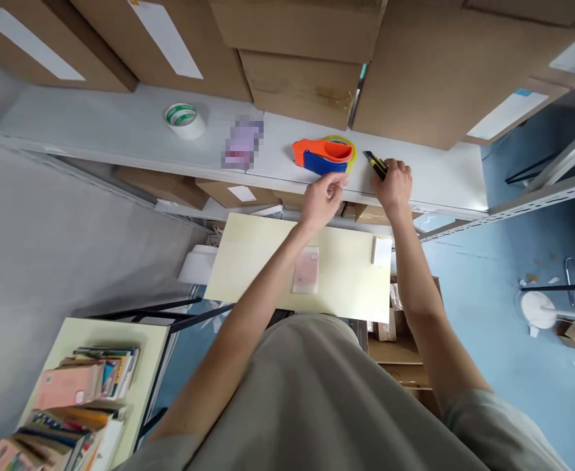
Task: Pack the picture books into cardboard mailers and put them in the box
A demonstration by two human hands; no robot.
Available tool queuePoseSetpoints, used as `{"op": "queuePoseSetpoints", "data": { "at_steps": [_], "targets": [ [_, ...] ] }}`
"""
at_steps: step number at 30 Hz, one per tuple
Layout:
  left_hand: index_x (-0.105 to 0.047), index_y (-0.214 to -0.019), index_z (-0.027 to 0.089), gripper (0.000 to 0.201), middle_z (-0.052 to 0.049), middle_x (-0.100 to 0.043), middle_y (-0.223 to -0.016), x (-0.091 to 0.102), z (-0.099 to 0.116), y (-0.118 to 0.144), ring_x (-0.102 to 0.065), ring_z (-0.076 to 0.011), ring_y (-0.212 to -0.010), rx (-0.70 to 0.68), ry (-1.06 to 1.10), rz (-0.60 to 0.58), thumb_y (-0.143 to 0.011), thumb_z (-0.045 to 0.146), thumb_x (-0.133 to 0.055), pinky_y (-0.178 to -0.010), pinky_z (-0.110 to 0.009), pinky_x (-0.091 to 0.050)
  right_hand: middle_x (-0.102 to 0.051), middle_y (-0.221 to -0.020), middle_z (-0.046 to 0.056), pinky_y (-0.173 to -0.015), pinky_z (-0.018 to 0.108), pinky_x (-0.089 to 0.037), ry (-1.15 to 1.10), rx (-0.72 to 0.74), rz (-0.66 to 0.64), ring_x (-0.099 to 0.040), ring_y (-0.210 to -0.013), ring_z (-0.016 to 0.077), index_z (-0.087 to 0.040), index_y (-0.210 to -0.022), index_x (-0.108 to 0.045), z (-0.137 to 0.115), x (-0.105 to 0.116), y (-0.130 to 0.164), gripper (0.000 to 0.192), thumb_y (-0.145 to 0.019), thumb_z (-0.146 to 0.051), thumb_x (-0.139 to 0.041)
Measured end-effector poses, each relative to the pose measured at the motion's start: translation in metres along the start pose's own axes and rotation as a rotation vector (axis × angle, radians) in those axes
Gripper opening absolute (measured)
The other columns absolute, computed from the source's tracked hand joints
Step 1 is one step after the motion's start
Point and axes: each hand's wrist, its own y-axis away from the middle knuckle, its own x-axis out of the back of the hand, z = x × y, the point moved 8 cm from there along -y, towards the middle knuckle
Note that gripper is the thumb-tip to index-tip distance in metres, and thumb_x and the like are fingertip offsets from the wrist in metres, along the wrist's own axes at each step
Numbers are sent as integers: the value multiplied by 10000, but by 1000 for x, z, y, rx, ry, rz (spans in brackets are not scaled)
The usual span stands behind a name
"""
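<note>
On the shelf [209, 147] lies a black and yellow utility knife [376, 165], its far end pointing up and left. My right hand [396, 186] is closed around the near end of it. To its left, an orange and blue tape dispenser [320, 159] with a yellow roll of tape [353, 152] rests on the same surface. My left hand [322, 199] is just in front of the dispenser at the shelf edge, fingers loosely bent and apart, with nothing visible in them. Whether its fingertips touch the dispenser is unclear.
Cardboard boxes [301, 85] line the back of the shelf. A white tape roll [185, 122] and a blurred purple item [243, 144] lie farther left. Below is a pale yellow table [262, 248] with a pink booklet [307, 269]. Stacked books [71, 386] fill a side table.
</note>
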Motion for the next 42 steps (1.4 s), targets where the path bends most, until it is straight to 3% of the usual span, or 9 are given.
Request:
{"op": "queuePoseSetpoints", "data": {
  "at_steps": [3, 6, 12, 14, 18, 23, 28, 36, 42],
  "targets": [
    [-777, -1320, 198, 259, -87, -876, -1224, 5, 9, -8, -841, -203, -1129, -38, -21, 11, -1146, 265, -597, -1034, -334, -667, -726, -1290, 223, -1097, 585, -579, 20, -43, -41, -638, -1283, 359, -141, -1323, -695, 12, -15, -16, 362, -1141, -372, -483],
    [-785, -1338, 202, 300, -82, -878, -1207, 20, -14, 21, -841, -197, -1120, -1, -50, 16, -1130, 241, -572, -1034, -331, -660, -721, -1288, 214, -1098, 584, -580, -19, -80, 6, -656, -1289, 354, -151, -1348, -681, 19, -1, -6, 395, -1177, -421, -448],
    [-786, -1303, 191, 346, -97, -879, -1231, 59, -156, 170, -834, -204, -1122, 526, -333, -33, -1047, 105, -570, -1078, -333, -634, -701, -1355, 164, -1001, 477, -653, -305, -29, 227, -742, -1111, 266, -209, -1496, -616, 13, 49, 103, 496, -1139, -552, -587],
    [-779, -1319, 161, 330, -136, -865, -1272, 63, -200, 225, -833, -234, -1120, 740, -426, -101, -1053, 122, -589, -1092, -360, -628, -702, -1342, 126, -954, 512, -677, -421, 0, 138, -757, -1106, 276, -263, -1542, -599, 1, 34, 153, 538, -1121, -597, -615],
    [-763, -1366, 153, 354, -157, -832, -1339, 45, -255, 290, -821, -276, -1136, 930, -484, -250, -1043, 140, -617, -1124, -410, -614, -735, -1291, 112, -946, 505, -686, -655, -40, -240, -760, -1105, 284, -255, -1451, -706, -26, -46, 249, 505, -1045, -554, -732],
    [-737, -1386, 181, 403, -165, -776, -1385, 18, -285, 301, -791, -284, -1183, 942, -479, -203, -1008, 105, -618, -1148, -438, -617, -784, -1201, 112, -858, 421, -670, -746, -344, -556, -749, -930, 243, -228, -1245, -806, -28, -142, 329, 431, -943, -533, -780],
    [-705, -1456, 151, 473, -184, -698, -1478, 1, -286, 304, -780, -238, -1162, 861, -370, -242, -1012, 86, -553, -1123, -389, -636, -802, -1219, 131, -889, 416, -643, -679, -524, -616, -746, -933, 250, -213, -1205, -777, -30, -184, 358, 432, -904, -523, -769],
    [-653, -1596, 144, 613, -202, -610, -1673, 42, -272, 266, -517, -373, -1596, 491, -600, -490, -1009, 76, -490, -1374, -576, -428, -793, -1375, 113, -873, 366, -649, -555, -489, -814, -816, -981, 235, -246, -1513, -541, -82, -233, 355, 512, -1049, -436, -647],
    [-628, -1640, 184, 669, -157, -500, -1814, 45, -285, 246, -423, -365, -1699, 374, -586, -736, -1010, 72, -433, -1375, -622, -407, -772, -1512, 152, -1116, 455, -622, -387, -383, -824, -773, -1290, 313, -217, -1677, -513, -121, -251, 326, 583, -1117, -363, -587]
  ]
}}
